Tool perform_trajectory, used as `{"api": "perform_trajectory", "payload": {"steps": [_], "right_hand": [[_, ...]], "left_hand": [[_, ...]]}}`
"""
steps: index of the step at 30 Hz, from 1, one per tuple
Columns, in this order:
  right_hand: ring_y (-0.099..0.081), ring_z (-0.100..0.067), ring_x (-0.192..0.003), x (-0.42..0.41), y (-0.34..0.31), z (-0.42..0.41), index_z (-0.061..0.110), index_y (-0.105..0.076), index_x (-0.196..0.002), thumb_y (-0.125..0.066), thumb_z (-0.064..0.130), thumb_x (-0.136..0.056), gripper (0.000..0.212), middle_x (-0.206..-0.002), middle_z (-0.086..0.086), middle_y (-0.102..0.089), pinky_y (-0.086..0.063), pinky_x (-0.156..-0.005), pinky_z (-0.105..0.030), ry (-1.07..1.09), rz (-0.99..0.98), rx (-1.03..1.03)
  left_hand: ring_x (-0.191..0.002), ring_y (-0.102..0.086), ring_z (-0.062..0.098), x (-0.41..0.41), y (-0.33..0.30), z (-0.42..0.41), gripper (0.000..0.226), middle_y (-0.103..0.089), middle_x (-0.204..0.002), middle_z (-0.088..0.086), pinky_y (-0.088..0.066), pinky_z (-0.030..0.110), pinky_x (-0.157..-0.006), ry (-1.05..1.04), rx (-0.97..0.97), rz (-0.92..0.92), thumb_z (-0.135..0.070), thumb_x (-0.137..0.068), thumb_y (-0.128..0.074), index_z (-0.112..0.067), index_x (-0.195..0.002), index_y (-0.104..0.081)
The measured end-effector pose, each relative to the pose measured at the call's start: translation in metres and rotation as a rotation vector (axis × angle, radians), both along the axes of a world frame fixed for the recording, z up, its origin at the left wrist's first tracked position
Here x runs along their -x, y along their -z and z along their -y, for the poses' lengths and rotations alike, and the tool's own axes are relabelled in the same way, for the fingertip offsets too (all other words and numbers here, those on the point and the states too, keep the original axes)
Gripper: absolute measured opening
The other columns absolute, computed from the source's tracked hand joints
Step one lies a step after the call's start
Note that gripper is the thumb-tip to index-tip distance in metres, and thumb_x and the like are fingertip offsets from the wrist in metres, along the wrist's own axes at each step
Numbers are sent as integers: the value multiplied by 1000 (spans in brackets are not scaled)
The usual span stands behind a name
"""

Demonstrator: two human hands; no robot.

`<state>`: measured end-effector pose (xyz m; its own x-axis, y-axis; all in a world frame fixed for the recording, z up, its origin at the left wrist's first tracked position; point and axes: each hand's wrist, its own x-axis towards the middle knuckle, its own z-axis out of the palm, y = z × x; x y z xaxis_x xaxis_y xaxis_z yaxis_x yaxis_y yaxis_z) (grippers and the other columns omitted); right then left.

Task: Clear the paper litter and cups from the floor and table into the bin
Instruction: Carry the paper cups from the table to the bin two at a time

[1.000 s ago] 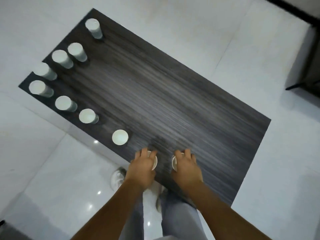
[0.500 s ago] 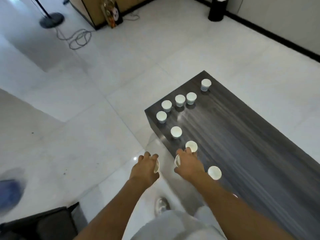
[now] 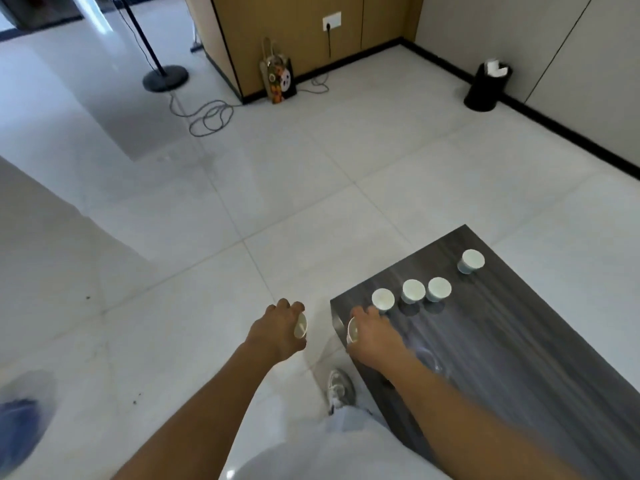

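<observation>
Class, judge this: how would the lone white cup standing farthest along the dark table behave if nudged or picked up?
The farthest cup looks like thin paper, so probably light and easily crushed. Standing upright on the smooth table, it would likely slide or tip when nudged, then roll.

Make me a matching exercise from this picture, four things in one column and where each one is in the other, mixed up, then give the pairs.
Things:
1. black bin
2. paper cup in the left hand
3. lone far cup
4. patterned gift bag

Places:
A. standing on the dark table, apart from the row of three
B. leaning at the foot of the wooden cabinet
C. on the floor by the far right wall
D. held above the floor tiles, beside the table's corner

Pairs: 1-C, 2-D, 3-A, 4-B
</observation>
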<state>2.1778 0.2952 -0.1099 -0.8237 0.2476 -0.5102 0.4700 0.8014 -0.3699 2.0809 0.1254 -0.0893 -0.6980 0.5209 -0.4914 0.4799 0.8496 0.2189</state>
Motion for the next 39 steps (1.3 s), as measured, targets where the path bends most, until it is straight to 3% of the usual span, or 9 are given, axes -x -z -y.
{"api": "perform_trajectory", "payload": {"steps": [7, 10, 17, 26, 33, 39], "right_hand": [[-49, -32, -109, 113, -15, -59, 9, -42, -122, -58, 24, -85, 42, -120, -9, -42, -45, -83, -37, 3, 11, -56], [-48, -31, -109, 155, -14, -84, 12, -40, -124, -61, 27, -84, 47, -119, -9, -42, -42, -77, -35, 70, 19, -41], [-48, -28, -107, 284, -13, -141, 16, -40, -122, -66, 28, -83, 49, -120, -8, -42, -51, -84, -40, 301, 18, -13], [-47, -30, -111, 457, -27, -194, 17, -39, -127, -65, 29, -82, 54, -122, -8, -42, -49, -87, -38, 497, -5, 15], [-49, -29, -105, 517, -48, -280, 18, -42, -124, -67, 27, -79, 52, -117, -6, -44, -50, -84, -37, 625, -56, -6], [-52, -29, -105, 558, -84, -433, 19, -44, -125, -69, 28, -79, 53, -117, -7, -46, -50, -84, -36, 673, -117, -47]], "left_hand": [[-114, -47, 20, 130, -17, -66, 56, -46, -126, -1, -49, 34, -85, 40, -74, -12, -45, -84, -61, -27, -133, -40], [-113, -48, 19, 181, -16, -90, 58, -46, -126, -2, -49, 32, -85, 71, -95, 1, -47, -83, -62, -28, -134, -41], [-114, -48, 20, 335, -13, -159, 60, -45, -127, -1, -47, 33, -89, 235, -119, 14, -46, -82, -63, -27, -134, -40], [-116, -46, 18, 532, -41, -239, 62, -43, -129, -2, -48, 32, -89, 358, -157, -1, -41, -82, -63, -27, -137, -39], [-121, -43, 20, 596, -57, -364, 64, -41, -134, 0, -46, 35, -95, 515, -204, 64, -39, -83, -65, -26, -139, -38], [-121, -42, 18, 649, -82, -516, 64, -41, -134, -3, -46, 33, -93, 596, -325, 47, -41, -82, -64, -28, -139, -37]]}}
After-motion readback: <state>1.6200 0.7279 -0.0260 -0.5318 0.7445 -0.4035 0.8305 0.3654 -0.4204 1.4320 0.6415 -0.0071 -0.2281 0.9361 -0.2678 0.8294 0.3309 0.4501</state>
